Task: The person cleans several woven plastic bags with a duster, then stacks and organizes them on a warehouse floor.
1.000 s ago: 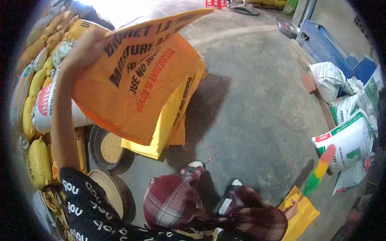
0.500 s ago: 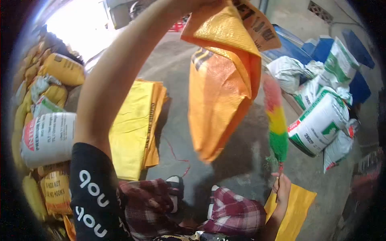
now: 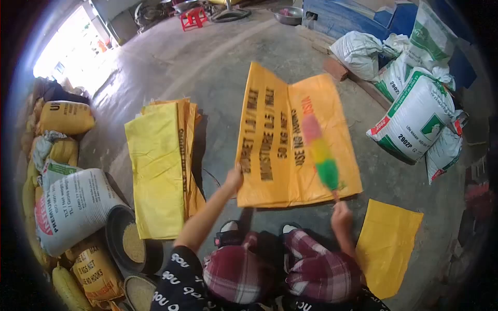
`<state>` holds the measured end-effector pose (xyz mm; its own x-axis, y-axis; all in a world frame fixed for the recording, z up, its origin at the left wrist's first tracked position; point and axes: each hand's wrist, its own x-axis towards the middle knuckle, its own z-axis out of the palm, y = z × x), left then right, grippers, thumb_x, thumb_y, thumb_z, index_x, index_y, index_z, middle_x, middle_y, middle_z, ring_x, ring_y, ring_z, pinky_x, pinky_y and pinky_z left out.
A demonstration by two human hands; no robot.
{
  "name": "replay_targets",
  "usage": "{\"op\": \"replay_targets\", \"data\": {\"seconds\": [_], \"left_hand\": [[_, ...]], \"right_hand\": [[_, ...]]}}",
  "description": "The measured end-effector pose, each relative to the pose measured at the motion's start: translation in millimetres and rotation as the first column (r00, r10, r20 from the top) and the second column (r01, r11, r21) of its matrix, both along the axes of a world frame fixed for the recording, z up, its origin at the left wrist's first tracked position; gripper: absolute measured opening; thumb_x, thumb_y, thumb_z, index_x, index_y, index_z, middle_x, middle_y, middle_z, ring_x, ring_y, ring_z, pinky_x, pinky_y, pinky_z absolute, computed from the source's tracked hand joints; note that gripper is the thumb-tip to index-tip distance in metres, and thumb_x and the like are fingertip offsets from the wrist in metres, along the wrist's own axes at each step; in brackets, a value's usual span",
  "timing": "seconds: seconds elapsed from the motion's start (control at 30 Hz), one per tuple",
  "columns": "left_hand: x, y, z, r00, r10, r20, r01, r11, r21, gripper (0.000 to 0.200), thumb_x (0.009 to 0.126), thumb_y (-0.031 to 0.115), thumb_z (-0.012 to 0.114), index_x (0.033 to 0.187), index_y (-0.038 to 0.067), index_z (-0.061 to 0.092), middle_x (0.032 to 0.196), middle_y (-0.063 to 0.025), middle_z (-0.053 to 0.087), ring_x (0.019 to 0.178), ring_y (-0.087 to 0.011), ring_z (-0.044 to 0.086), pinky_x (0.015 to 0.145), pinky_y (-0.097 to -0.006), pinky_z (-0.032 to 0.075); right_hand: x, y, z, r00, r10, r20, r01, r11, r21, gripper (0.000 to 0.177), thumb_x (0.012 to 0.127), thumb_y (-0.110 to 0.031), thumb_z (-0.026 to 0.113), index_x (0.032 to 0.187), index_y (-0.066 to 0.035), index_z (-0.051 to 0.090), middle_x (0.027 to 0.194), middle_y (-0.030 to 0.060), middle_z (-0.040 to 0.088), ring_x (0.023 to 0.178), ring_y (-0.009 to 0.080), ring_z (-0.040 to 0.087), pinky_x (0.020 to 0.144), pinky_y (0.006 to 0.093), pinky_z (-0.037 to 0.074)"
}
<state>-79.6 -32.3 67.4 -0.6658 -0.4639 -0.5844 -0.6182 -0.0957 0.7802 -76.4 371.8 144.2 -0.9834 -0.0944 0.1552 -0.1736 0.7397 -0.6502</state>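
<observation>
In front of my feet an orange woven sack (image 3: 280,150) with black print stands spread on the floor, creased down its middle. My left hand (image 3: 234,179) is closed on the sack's lower left edge. Closed round a thin handle, my right hand (image 3: 341,213) holds a fluffy duster (image 3: 319,150) banded pink, yellow and green. Its head overlaps the right half of the sack in this view and is slightly blurred. A folded stack of yellow-orange sacks (image 3: 155,171) lies to the left, and a single flat yellow sack (image 3: 389,249) is near my right knee.
Filled white-and-green bags (image 3: 415,116) lean by a blue structure (image 3: 342,15) on the right. Along the left are a full white bag (image 3: 78,207), filled orange sacks (image 3: 65,116) and a dark basin (image 3: 116,228) of grain. A red stool (image 3: 193,18) stands at the back.
The orange sack has come down from high before me to the floor, opened out from its folded shape. My left arm has lowered with it; the duster has swung left over the sack.
</observation>
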Motion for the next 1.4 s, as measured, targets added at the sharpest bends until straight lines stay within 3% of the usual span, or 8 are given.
{"op": "replay_targets", "data": {"seconds": [0.1,0.23,0.3,0.63,0.8,1.0,1.27,1.4], "left_hand": [[22.5,43.5,-101.8,0.931,0.343,-0.126,-0.196,0.758,0.622,0.049,0.093,0.038,0.028,0.121,0.000,0.043,0.115,-0.0126,0.052,0.102,-0.0253,0.051,0.086,-0.0372,0.042],[37.9,40.2,-91.5,0.978,0.085,-0.192,0.050,0.796,0.603,0.047,0.092,0.038,0.029,0.121,0.003,0.042,0.121,-0.0111,0.048,0.109,-0.0239,0.048,0.091,-0.0374,0.039],[32.7,47.8,-75.4,0.969,0.190,-0.160,0.024,0.570,0.822,0.050,0.091,0.045,0.030,0.120,0.008,0.044,0.119,-0.0106,0.049,0.109,-0.0239,0.048,0.094,-0.0399,0.038],[69.9,57.0,-84.8,0.861,0.454,-0.229,-0.137,0.640,0.756,0.053,0.089,0.050,0.027,0.108,0.006,0.050,0.099,-0.0096,0.057,0.085,-0.0203,0.057,0.074,-0.0335,0.047],[112.0,49.6,-80.6,0.988,-0.154,-0.003,0.136,0.868,0.478,0.036,0.087,0.030,0.047,0.109,0.002,0.049,0.095,-0.0094,0.059,0.081,-0.0205,0.060,0.070,-0.0331,0.049],[107.6,70.9,-72.3,0.979,-0.197,-0.042,0.195,0.870,0.453,0.016,0.083,0.002,0.050,0.097,-0.007,0.051,0.087,-0.0127,0.061,0.074,-0.0230,0.062,0.060,-0.0289,0.052],[109.1,64.9,-43.2,0.988,-0.120,0.093,0.049,0.834,0.550,0.026,0.086,0.013,0.052,0.101,-0.008,0.052,0.094,-0.0145,0.061,0.073,-0.0224,0.063,0.066,-0.0278,0.053],[113.7,65.1,-54.6,0.986,-0.130,0.103,0.067,0.879,0.472,0.023,0.088,0.012,0.048,0.099,-0.007,0.055,0.087,-0.0150,0.062,0.071,-0.0189,0.063,0.058,-0.0210,0.051]], "right_hand": [[40.5,-9.1,-81.0,0.976,0.200,0.084,-0.211,0.966,0.152,0.017,0.086,-0.018,0.043,0.076,-0.005,0.047,0.063,0.0217,0.054,0.058,0.0418,0.053,0.049,0.0485,0.040],[69.4,-1.5,-103.7,0.848,0.459,0.267,-0.484,0.875,0.033,0.022,0.088,-0.023,0.042,0.074,-0.005,0.045,0.061,0.0187,0.054,0.055,0.0377,0.054,0.046,0.0449,0.041],[69.2,0.8,-116.3,0.858,0.430,0.280,-0.468,0.880,0.083,0.023,0.088,-0.024,0.042,0.074,-0.005,0.045,0.061,0.0177,0.054,0.055,0.0373,0.054,0.046,0.0452,0.040],[53.7,10.7,-122.3,0.787,0.535,0.307,-0.563,0.827,0.004,0.024,0.085,-0.022,0.046,0.070,-0.004,0.048,0.055,0.0182,0.051,0.051,0.0375,0.052,0.045,0.0433,0.039],[52.9,18.6,-130.2,0.814,0.500,0.297,-0.508,0.860,-0.055,0.026,0.083,-0.024,0.048,0.067,-0.003,0.049,0.057,0.0198,0.051,0.053,0.0394,0.051,0.046,0.0451,0.039],[36.7,5.5,-135.3,0.787,0.506,0.354,-0.566,0.820,0.085,0.026,0.082,-0.024,0.048,0.067,-0.004,0.053,0.062,0.0197,0.055,0.059,0.0384,0.055,0.050,0.0438,0.043],[16.6,77.4,-157.9,0.908,-0.400,0.124,0.334,0.871,0.359,0.029,0.084,-0.022,0.044,0.078,0.000,0.061,0.075,0.0212,0.059,0.070,0.0401,0.057,0.063,0.0464,0.044],[10.1,73.6,-141.3,0.871,-0.480,0.104,0.429,0.847,0.315,0.033,0.085,-0.024,0.041,0.069,-0.001,0.058,0.069,0.0221,0.056,0.070,0.0423,0.053,0.057,0.0477,0.041]]}}
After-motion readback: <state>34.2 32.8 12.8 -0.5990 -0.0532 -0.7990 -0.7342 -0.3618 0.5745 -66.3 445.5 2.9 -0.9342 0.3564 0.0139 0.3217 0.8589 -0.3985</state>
